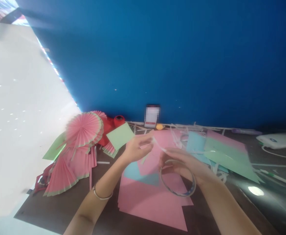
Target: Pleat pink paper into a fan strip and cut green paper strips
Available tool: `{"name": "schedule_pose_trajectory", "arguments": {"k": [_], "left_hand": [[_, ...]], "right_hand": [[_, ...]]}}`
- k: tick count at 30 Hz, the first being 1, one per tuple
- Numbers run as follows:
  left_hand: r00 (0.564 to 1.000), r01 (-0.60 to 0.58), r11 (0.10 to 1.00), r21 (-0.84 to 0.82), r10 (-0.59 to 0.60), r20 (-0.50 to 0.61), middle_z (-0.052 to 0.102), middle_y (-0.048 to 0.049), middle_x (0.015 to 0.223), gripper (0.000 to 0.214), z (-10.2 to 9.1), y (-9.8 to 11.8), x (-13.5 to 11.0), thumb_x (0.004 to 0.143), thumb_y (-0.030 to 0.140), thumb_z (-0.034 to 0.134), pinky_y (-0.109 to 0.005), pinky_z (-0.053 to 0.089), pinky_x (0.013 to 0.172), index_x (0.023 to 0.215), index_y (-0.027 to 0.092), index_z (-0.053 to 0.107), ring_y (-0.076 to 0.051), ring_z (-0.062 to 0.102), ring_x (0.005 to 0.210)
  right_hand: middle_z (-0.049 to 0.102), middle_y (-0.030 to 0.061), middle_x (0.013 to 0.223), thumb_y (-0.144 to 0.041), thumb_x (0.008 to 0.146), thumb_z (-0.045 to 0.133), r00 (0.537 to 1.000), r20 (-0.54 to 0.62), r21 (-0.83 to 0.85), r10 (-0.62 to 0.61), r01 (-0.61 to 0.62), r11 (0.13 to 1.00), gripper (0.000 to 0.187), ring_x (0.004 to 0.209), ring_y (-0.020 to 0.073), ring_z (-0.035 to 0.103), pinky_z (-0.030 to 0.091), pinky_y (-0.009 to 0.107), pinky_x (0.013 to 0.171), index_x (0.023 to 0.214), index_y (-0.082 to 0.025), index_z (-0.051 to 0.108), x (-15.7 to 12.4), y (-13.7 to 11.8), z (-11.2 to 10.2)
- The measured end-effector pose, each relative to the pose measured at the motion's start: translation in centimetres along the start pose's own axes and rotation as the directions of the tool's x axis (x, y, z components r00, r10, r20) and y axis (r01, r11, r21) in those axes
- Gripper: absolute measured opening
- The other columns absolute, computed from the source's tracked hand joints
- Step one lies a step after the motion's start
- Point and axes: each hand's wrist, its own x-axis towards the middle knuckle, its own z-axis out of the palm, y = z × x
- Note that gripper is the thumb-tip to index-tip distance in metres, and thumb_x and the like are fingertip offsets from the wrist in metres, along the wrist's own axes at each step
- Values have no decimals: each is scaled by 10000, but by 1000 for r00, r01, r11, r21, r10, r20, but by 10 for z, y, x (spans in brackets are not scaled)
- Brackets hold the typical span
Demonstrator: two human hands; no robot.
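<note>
My left hand (139,147) is closed in a pinch on one end of a thin whitish strip of tape (158,144). The strip runs to the fingertips of my right hand (185,161). Below those fingers hangs a thin, ring-shaped roll of tape (192,187), held by my closed right hand; blur hides the exact grip. Under both hands lie pink paper sheets (150,200), with a light blue piece (143,175) on top. A light green sheet (120,135) is just left of my left hand.
Pleated pink paper fans (84,129) with green edges are piled at the left. Green sheets (227,156) and a blue sheet (196,142) lie at the right. A phone (152,116) leans on the blue wall (172,58). A white device (278,141) with a cable stands far right.
</note>
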Motion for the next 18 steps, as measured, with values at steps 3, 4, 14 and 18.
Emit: {"name": "schedule_pose_trajectory", "arguments": {"k": [3,4,14,18], "left_hand": [[989,106,994,-39,-110,-97,680,-72,1070,315,9,-4,0,791,206,565,-391,500,894,1094,197,652,-243,627,1011],[985,122,991,-48,-126,-117,707,-61,994,293,10,-4,0,783,192,570,-382,507,879,1059,194,669,-238,637,984],[964,135,968,-212,-177,-196,723,-46,929,348,12,2,0,725,122,620,-336,520,849,1061,198,673,-223,656,933],[966,89,961,-263,-148,-213,669,-72,1098,379,13,5,0,749,132,594,-368,490,916,1120,197,642,-236,628,1016]], "right_hand": [[674,75,796,-417,862,469,1000,-3,-14,11,-11,1000,327,794,196,627,480,410,823,768,-162,651,0,-4,6],[675,78,799,-419,859,473,1000,-4,-14,15,-15,1000,326,797,198,628,479,413,826,767,-161,650,0,-4,8],[675,73,805,-438,847,498,994,-105,10,-30,32,999,318,806,211,641,491,432,837,791,-170,659,3,4,22],[687,74,797,-443,824,537,987,-161,39,-30,37,999,306,800,216,652,495,436,838,835,-164,662,7,13,29]]}}
